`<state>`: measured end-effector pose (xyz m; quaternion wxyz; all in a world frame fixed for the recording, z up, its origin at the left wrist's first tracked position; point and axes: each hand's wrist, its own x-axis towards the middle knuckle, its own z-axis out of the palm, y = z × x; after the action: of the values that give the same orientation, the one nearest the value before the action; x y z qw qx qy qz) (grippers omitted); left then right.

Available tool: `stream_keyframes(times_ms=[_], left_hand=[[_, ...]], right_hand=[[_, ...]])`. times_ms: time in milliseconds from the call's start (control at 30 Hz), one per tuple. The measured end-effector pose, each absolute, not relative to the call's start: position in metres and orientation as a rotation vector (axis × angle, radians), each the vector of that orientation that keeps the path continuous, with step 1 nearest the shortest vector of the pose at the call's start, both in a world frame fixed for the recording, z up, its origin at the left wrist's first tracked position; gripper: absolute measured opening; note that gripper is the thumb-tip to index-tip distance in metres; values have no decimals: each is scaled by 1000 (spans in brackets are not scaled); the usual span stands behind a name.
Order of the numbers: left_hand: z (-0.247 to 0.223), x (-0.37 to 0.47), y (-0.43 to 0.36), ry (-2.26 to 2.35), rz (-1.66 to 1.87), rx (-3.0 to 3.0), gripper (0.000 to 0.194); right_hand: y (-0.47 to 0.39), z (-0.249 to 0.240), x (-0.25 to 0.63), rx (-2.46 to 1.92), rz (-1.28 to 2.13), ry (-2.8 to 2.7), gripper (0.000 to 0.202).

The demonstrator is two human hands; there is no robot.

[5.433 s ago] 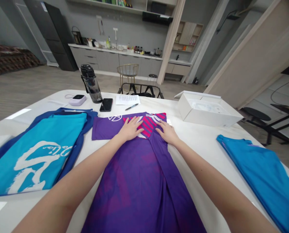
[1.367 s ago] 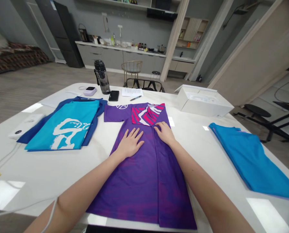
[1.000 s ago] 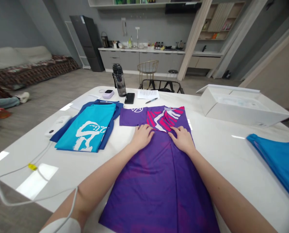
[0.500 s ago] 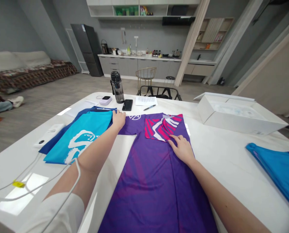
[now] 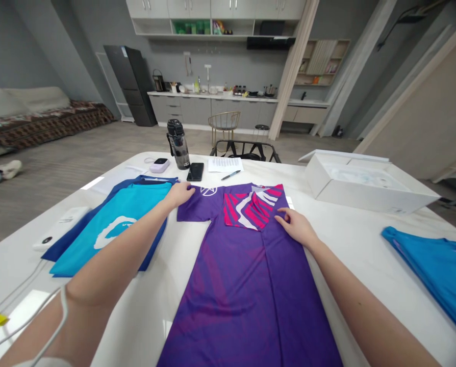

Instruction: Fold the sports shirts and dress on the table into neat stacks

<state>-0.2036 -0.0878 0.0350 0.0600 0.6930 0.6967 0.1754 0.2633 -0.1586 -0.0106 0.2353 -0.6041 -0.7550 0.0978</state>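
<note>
A purple T-shirt [image 5: 235, 275] lies spread on the table in front of me, its right side folded inward along a long crease. The pink, white-patterned sleeve [image 5: 247, 210] rests across the upper chest. At the top edge of the other sleeve, which bears a white round logo, my left hand [image 5: 180, 193] is closed with its fingertips on the cloth. My right hand [image 5: 297, 225] touches the folded side near the shoulder, thumb and index finger bent and slightly apart. Beside my left forearm lies a stack of folded blue shirts [image 5: 146, 196], partly hidden.
A bottle [image 5: 179, 148], a phone [image 5: 195, 172], a small lilac device [image 5: 159, 165], a paper sheet [image 5: 225, 164] and a pen [image 5: 231, 175] sit at the far edge. On the right are a white box [image 5: 373, 191] and a blue garment [image 5: 434, 270]. A cable [image 5: 64, 306] crosses my left forearm.
My right hand has shifted off the pink sleeve, to the right along the shirt's folded side. My left hand stays by the other sleeve's top edge. The camera view has shifted slightly.
</note>
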Motion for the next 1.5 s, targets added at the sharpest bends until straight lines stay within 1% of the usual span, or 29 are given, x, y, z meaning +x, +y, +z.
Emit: stream_keyframes(times_ms=[100,167,267,400,500,600,700,733,833,900,933,1000,1067,1100,1200,1300,1367,1433,1500], left_hand=[[41,-196,-85,1860,990,1669,31],[47,-184,-87,1643,1131,1406,37],[65,-155,-93,1367,1152,1197,41],[92,-99,-95,1190,1151,1197,38],[103,-57,-93,1192,1086,1238,35],[107,-34,-93,1219,1073,1242,35],[113,-36,-100,1223,1057,1251,38],[117,-40,-104,1223,1050,1261,39],[129,-56,-115,1228,1009,1321,43],[138,-66,-122,1248,1005,1378,41],[141,-70,-125,1266,1017,1408,38],[146,-74,-132,1311,1056,1459,32],[148,-71,-139,1339,1079,1484,27],[149,-66,-142,1340,1084,1481,25],[146,-32,-151,1287,1088,1415,22],[135,24,-155,1151,1066,1344,21],[121,60,-154,1079,1014,1325,21],[101,84,-148,1057,929,1416,27],[77,89,-134,1129,864,1634,34]], right_hand=[[-160,-15,278,-1608,361,-1998,40],[-164,-16,285,-1563,480,-1914,40],[-170,-16,292,-1498,616,-1805,41],[-175,-16,298,-1470,682,-1774,38],[-168,-10,294,-1498,619,-1775,31],[-145,2,272,-1495,515,-1840,23],[-108,13,227,-1463,552,-1887,21],[-95,16,208,-1414,579,-1916,25],[-58,23,152,-1251,672,-2022,47],[-38,24,123,-1199,706,-2109,53],[-30,24,114,-1192,702,-2152,49],[-18,22,104,-1193,670,-2210,32],[-11,20,108,-1204,647,-2214,17],[-8,19,114,-1210,641,-2206,15],[-5,22,141,-1189,685,-2152,15],[-6,28,177,-1150,878,-1998,15],[-9,30,204,-1157,997,-1877,18],[-16,28,235,-1221,1035,-1784,22],[-29,21,266,-1368,1015,-1710,24]])
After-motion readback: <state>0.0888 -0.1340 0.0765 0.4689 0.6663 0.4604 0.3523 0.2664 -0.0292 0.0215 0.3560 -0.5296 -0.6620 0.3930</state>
